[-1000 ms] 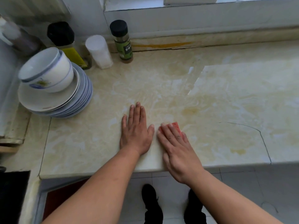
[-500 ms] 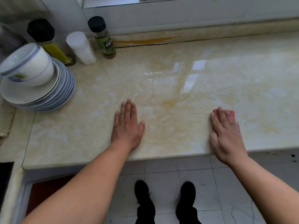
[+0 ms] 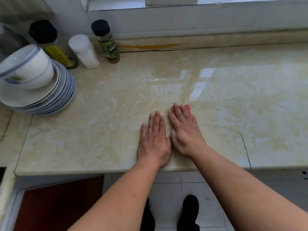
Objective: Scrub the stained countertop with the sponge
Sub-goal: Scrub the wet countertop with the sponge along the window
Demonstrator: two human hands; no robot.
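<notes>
Hands flat on marble surface, sponge under R one.
R hand, frame centre, presses red sponge w/ straight fingers, not clenched; sponge's top edge peeks past fingertips. L hand lies released, palm down, just beside R, thumbs touching. Bowls on plate stack upper left; spice jar & white shaker near back wall.

Left hand flat, palm down, fingers straight and close together. Right hand just beside it, thumbs nearly touching, fingers extended and pressed down flat, angled slightly leftward. Both forearms bare, reaching forward from the lower edge.
</notes>
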